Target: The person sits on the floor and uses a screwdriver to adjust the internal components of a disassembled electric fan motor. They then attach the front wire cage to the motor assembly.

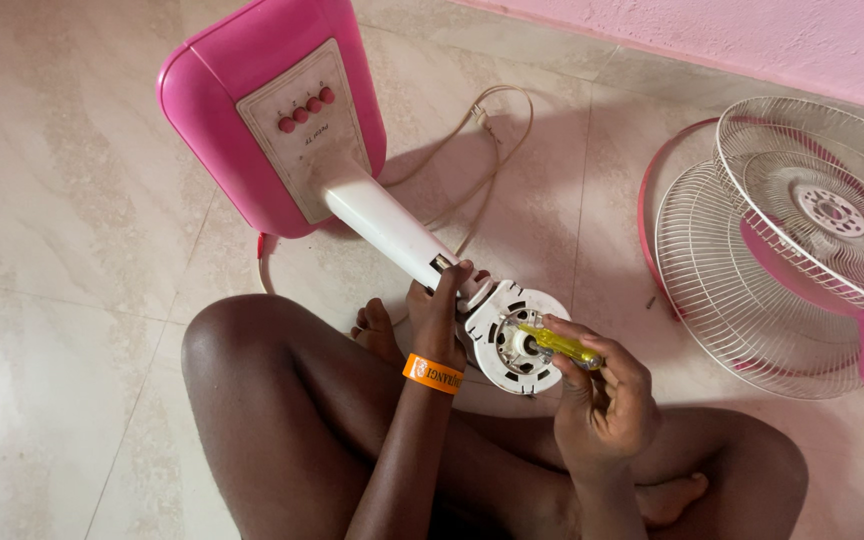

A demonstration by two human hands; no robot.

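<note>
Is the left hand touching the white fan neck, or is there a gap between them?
Touching. In the head view the left hand wraps around the lower end of the white fan neck, its fingers lying on the tube beside the motor housing, with no gap visible.

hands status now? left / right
Left hand: closed around the white fan stem, next to the motor housing.
Right hand: closed on a yellow-handled screwdriver.

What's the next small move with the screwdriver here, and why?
Probably turn the yellow-handled screwdriver in place: its tip already sits in the white motor housing, the right hand grips the handle, and the left hand steadies the white fan stem.
</note>
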